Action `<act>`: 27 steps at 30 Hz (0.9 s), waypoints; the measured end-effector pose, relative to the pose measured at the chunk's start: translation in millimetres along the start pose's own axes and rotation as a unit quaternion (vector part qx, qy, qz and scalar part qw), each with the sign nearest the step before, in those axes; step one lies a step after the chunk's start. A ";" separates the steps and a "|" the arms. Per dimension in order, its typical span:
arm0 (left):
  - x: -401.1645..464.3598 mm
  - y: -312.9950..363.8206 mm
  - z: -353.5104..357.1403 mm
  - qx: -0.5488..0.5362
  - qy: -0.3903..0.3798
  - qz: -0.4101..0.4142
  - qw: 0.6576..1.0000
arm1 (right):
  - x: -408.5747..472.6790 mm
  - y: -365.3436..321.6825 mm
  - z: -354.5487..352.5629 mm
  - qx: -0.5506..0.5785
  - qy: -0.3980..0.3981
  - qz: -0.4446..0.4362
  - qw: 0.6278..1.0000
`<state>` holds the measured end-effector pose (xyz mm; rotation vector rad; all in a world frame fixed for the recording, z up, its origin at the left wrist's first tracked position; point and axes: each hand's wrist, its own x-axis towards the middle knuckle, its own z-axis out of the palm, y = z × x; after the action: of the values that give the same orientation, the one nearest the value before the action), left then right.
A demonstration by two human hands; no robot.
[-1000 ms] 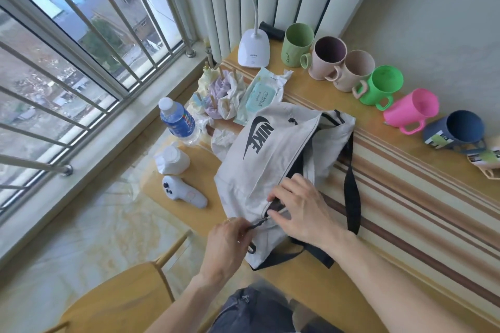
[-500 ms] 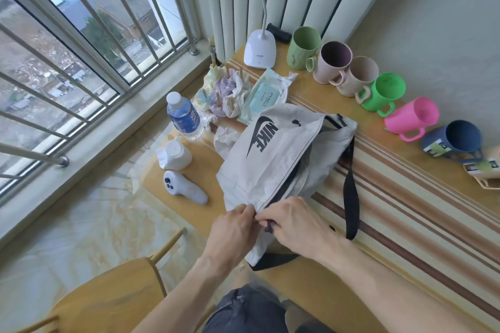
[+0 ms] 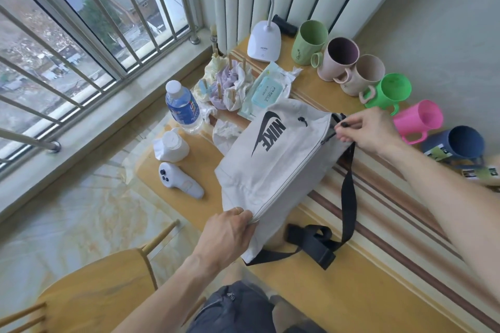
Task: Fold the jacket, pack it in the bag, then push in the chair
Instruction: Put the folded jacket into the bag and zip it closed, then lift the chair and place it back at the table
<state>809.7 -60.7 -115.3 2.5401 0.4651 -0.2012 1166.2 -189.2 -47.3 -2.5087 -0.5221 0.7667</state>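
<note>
While both hands grip its two ends, the bag lies zipped on the worktop:

Bag: a pale grey bag (image 3: 273, 167) with a black printed logo lies flat on the wooden worktop (image 3: 351, 286), its zip line running from the near corner to the far corner and looking closed along the stretch that shows.

Left hand: the left hand (image 3: 227, 235) is curled tight on the near corner of the bag, fingers pinching the fabric at the end of the zip.

Right hand: the right hand (image 3: 370, 130) pinches the far end of the zip between thumb and fingertips, where a small dark pull shows.

Strap: a black strap (image 3: 347, 197) runs down from the far corner beside the bag and ends in a loose fold (image 3: 313, 243) on the worktop near the left hand.

Jacket: not visible anywhere; whether it is inside the bag cannot be told.

Chair: a wooden chair (image 3: 94, 289) stands at lower left, apart from the worktop, over the marbled floor (image 3: 67, 224).

Left of the bag: a white controller (image 3: 180, 180), a white capped jar (image 3: 171, 144) and a water bottle (image 3: 182, 108) with a blue label.

Behind the bag: a wipes pack (image 3: 266, 90), crumpled cloths (image 3: 230, 84) and a white desk lamp (image 3: 264, 40).

Along the wall: a row of cups, from pale green (image 3: 309, 43) through bright green (image 3: 388, 92) and pink (image 3: 418, 120) to dark blue (image 3: 457, 143).
</note>
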 end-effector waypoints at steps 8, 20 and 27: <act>-4.8 -7.2 0.4 0.010 -0.005 -0.005 1.000 | 40.6 21.0 -18.5 -0.033 0.189 0.103 0.976; -65.9 -2.0 -5.4 -0.097 0.007 -0.144 0.985 | -140.6 -42.9 94.9 -0.008 0.030 -0.053 0.998; -179.1 -1.8 -8.5 -0.113 0.039 -0.219 0.968 | -280.9 -67.6 178.4 0.044 -0.086 -0.123 0.988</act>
<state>643.1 -105.8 -66.8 2.2002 1.0187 -0.1954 828.2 -211.0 -24.9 -2.2559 -0.8212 0.8927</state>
